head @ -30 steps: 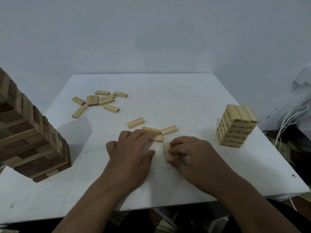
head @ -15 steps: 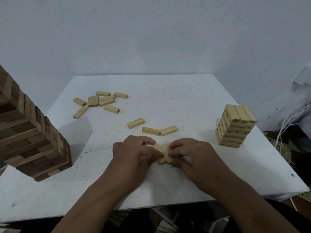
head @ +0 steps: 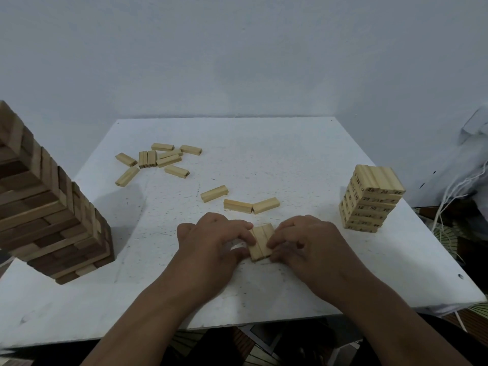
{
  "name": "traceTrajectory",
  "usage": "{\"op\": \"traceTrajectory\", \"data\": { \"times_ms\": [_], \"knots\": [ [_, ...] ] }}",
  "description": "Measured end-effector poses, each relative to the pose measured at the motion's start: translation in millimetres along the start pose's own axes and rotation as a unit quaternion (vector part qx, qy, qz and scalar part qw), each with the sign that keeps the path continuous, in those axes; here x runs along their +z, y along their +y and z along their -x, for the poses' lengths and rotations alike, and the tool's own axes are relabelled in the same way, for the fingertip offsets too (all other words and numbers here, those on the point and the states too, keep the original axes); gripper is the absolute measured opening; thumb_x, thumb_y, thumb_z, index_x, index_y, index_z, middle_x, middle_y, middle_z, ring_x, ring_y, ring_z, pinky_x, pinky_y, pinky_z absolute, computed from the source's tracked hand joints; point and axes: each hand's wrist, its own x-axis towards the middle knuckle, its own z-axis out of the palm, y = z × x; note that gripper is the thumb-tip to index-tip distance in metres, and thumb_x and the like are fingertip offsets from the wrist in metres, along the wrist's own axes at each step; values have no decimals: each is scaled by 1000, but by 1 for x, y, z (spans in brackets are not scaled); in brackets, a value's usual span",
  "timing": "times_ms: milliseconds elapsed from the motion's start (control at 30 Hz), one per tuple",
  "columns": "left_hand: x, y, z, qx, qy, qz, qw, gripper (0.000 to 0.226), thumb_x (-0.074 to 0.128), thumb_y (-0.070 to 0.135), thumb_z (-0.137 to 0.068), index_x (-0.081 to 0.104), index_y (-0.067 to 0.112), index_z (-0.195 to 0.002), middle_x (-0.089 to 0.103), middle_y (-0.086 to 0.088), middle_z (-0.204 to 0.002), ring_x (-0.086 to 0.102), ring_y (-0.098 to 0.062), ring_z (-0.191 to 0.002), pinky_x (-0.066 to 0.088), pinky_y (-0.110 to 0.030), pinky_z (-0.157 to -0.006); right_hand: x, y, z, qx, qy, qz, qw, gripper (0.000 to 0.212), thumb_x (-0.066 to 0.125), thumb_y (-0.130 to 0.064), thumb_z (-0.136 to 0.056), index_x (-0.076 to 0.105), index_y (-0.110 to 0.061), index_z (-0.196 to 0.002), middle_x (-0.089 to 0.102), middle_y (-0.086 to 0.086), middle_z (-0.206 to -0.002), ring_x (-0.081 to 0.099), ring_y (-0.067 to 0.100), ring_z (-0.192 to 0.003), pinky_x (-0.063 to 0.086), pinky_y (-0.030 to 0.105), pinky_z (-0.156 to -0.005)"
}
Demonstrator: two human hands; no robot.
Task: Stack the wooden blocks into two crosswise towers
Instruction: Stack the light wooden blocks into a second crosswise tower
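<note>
Nearest the camera, two bare forearms reach in over the front edge of the white tabletop (head: pixel 264 291); between the two hands lie a pair of pale wooden blocks (head: pixel 261 241), side by side and touching along their long sides, flat on the tabletop; the left hand (head: pixel 208 241) pinches the pair from its left side, the fingers (head: pixel 244 235) curled narrow against the wood; the right hand (head: pixel 309 241) presses in from the pair's right side, its fingers (head: pixel 276 241) likewise curled and touching the blocks.

Just beyond the pair lie two blocks end to end in a shallow V (head: pixel 250 205), touching at their inner ends; slightly further and to the left of those lies a single block (head: pixel 214 193), apart from them.

To the right of the held pair, well apart, stands a short tower of pale numbered blocks (head: pixel 371 199), its layers crosswise; to the left of the pair, near the tabletop's left edge, rises a much taller tower of darker wooden blocks (head: pixel 50 215), cut off by the frame.

Far beyond the pair and to its left sits a loose scatter of pale blocks (head: pixel 158 161), some touching, some apart; behind the tabletop stands a plain pale wall (head: pixel 237 62); white cords (head: pixel 449 204) hang beyond the tabletop's right edge.
</note>
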Motion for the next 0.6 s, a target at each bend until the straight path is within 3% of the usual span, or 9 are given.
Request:
{"op": "traceTrajectory", "data": {
  "times_ms": [167, 333, 467, 600],
  "knots": [
    [-1, -1, -1, -7, 6, -6, 1000, 26, 85, 30, -72, 65, 44, -82, 63, 32, -98, 49, 4, -108, 26, -42, -92, 2, -2, 2, -15, -1, 10, 1000, 15, 81, -19, -77, 78, -26, -90, 69, -16, -99, 57, -2, -94, 36, 0, -81],
    [-2, 2, -1, -21, 27, -19, 999, 24, 86, 42, -67, 66, 50, -78, 63, 31, -93, 48, 2, -109, 18, -31, -91, 0, -6, 3, -6, -21, -14, 1000, 25, 84, -28, -74, 78, -27, -98, 66, -17, -111, 55, -5, -101, 33, -1, -86],
    [-1, 0, -1, -19, 25, 2, 999, 30, 89, 40, -62, 62, 54, -65, 65, 32, -88, 55, -2, -106, 31, -48, -98, 2, -9, 2, 1, -29, -14, 999, 33, 86, -38, -67, 77, -28, -97, 64, -17, -112, 54, -1, -105, 35, 5, -89],
    [0, -1, -2, -22, 15, -3, 1000, 35, 89, 37, -63, 59, 54, -60, 62, 34, -86, 54, 1, -103, 33, -51, -95, 6, -8, 0, -3, -14, -21, 1000, 29, 88, -36, -65, 78, -25, -89, 68, -15, -105, 57, 1, -99, 39, 7, -85]
  ]
}}
